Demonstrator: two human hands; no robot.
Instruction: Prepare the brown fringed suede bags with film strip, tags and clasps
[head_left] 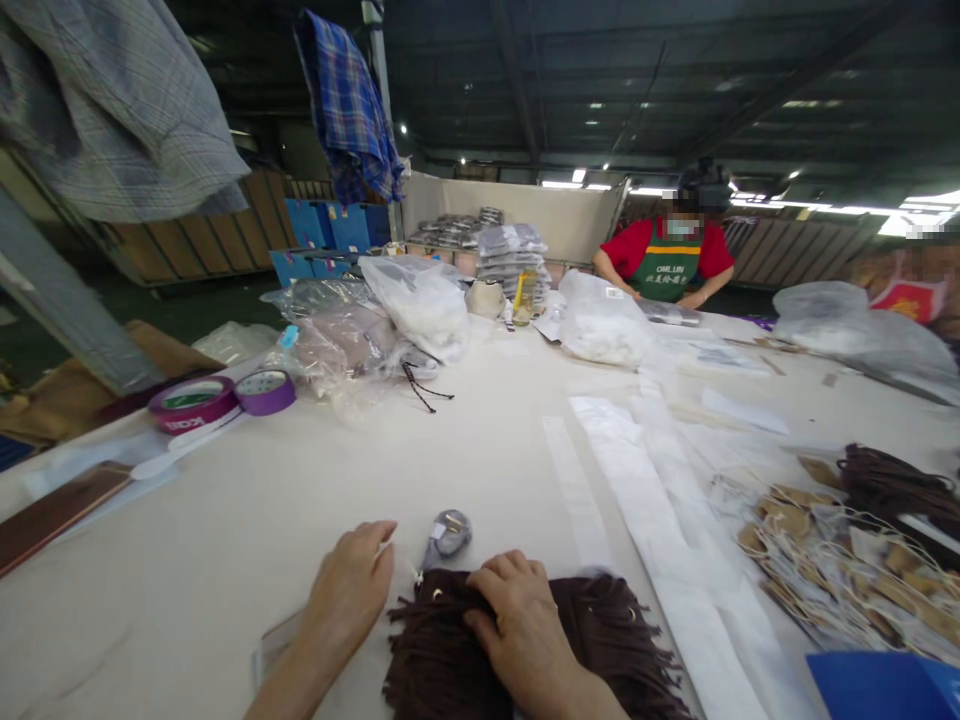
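Note:
A dark brown fringed piece, looking like suede with small metal eyelets along its top edge, lies on the table at the front. My right hand is on it, fingers bent over its upper edge and thumb on its face. To the left, my left hand is raised beside the piece with fingers curled in and pressed together. A small whitish bit shows at its fingertips; what it is I cannot make out. Just beyond the piece's top left corner lies a small grey coiled item in clear plastic.
Tape rolls and a phone-like slab lie left. White strips run along the right, beside tan hang tags with strings and brown cords. Bagged goods stand behind. A co-worker in a green apron works across the table.

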